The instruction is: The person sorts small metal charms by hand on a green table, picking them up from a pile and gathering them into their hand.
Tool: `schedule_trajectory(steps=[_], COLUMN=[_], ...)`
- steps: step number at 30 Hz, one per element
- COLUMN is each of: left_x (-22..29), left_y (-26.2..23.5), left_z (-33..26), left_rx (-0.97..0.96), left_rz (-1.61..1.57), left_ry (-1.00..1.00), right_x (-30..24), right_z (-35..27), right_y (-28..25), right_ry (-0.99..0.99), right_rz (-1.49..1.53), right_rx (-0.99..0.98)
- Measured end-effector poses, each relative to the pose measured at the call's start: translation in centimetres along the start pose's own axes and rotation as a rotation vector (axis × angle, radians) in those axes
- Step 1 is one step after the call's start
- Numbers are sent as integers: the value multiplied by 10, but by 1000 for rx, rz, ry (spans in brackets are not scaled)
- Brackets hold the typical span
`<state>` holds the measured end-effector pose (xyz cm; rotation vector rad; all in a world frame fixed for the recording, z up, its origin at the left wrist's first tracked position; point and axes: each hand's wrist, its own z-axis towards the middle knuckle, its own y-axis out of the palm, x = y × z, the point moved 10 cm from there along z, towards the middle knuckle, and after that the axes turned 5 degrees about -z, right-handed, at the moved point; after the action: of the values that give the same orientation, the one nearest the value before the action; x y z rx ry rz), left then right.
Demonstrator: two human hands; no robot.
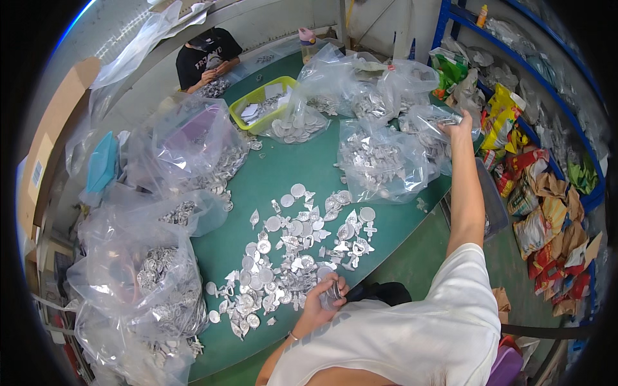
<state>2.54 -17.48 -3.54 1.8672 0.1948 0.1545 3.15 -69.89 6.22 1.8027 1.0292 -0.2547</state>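
Near the table's front edge, my left hand (324,300) is closed around a few round silver-grey metal discs (329,294). It is beside a loose spread of flat metal charms (283,257), with discs, crosses, leaf and other shapes among them. My right arm stretches far to the right. There my right hand (458,127) is at a clear plastic bag (428,119) of similar metal pieces, its fingers curled over the bag's edge. Something silvery shows at those fingers, but I cannot tell what it is. Another clear bag (383,161) full of metal pieces lies just left of that arm.
Clear bags (154,276) of metal parts line the green table's (283,164) left side. A yellow-green basket (235,109) holds pale pieces. A co-worker (206,61) handles pieces at the far end. Blue shelving (537,71) and colourful packets (544,235) stand right.
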Motion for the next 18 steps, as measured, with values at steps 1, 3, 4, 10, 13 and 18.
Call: schedule_trajectory(steps=[1,3,4,10,13,18], left_x=[1,-1,-2,4,5,2], left_y=[-1,3,4,4,5,10], left_z=[-1,0,2,-12,-21,-27], left_rx=[22,31,43,10,150,-52], left_rz=[4,22,19,28,37,120], left_ry=[15,15,9,88,129,97], right_x=[-1,-5,-24,-10,69,223], right_z=[8,34,57,-113,-244,-340], right_y=[2,-19,-32,16,44,27], right_ry=[-37,-99,-104,-777,-896,-639], right_rz=[-73,-246,-156,-742,-1053,-1432], right_rx=[4,28,-54,-384,-748,-1448])
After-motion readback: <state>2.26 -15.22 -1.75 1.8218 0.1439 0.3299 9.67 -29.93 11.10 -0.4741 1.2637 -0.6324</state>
